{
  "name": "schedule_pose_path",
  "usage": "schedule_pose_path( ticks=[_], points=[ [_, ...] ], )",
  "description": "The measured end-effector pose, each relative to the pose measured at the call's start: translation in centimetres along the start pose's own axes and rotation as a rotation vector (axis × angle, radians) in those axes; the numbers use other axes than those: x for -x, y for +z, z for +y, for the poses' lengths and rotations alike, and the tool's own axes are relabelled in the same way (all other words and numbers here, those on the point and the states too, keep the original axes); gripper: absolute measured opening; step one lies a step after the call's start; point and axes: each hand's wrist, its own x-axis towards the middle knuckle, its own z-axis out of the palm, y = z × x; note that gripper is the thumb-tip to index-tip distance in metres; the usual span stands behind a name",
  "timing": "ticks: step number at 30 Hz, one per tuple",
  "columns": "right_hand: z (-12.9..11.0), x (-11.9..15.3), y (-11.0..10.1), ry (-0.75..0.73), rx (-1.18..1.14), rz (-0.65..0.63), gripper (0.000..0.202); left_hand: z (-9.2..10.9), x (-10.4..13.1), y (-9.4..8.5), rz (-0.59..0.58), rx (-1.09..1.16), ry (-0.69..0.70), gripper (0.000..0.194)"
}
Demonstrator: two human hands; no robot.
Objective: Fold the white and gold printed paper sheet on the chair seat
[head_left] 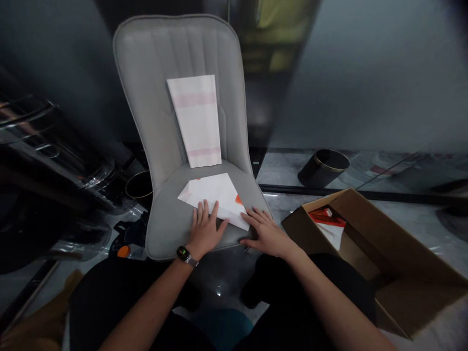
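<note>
A folded sheet of white paper [215, 187] with small orange patches lies on the seat of a grey chair [164, 229]. My left hand [205, 230] rests on its near edge, fingers spread and pointing away from me. At the paper's right corner, my right hand [266, 233] lies open with its fingertips touching the sheet. Neither hand is wrapped around anything. Behind them, a tall folded white paper with pink bands [199, 122] leans upright against the backrest.
An open cardboard box [387, 239] stands on the floor to the right, holding a red-and-white paper piece [331, 226]. Black bins with gold rims [141, 185] stand left and beyond. An orange round cap [123, 251] is at lower left.
</note>
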Motion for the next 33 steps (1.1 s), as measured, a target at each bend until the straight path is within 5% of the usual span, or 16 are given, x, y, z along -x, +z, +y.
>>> schedule_pose_path(
  ticks=[7,11,22,33],
  points=[
    [-0.2,0.3,-0.7,-0.117,-0.162,0.193,0.047,-4.5,-2.1,-2.6,-0.169,-0.024,0.196,0.069],
    [-1.2,-0.5,0.3,-0.237,-0.172,0.132,0.046,-6.2,-2.6,-4.3,-0.24,-0.022,0.349,0.066],
    [-1.8,-2.2,0.2,-0.252,-0.11,0.0,0.028,-0.1,4.8,-4.3,-0.034,0.171,0.343,0.04],
    [-1.9,-3.0,0.6,-0.204,-0.301,0.085,0.018,-0.4,3.7,-3.1,0.115,0.41,0.203,0.018]
  ],
)
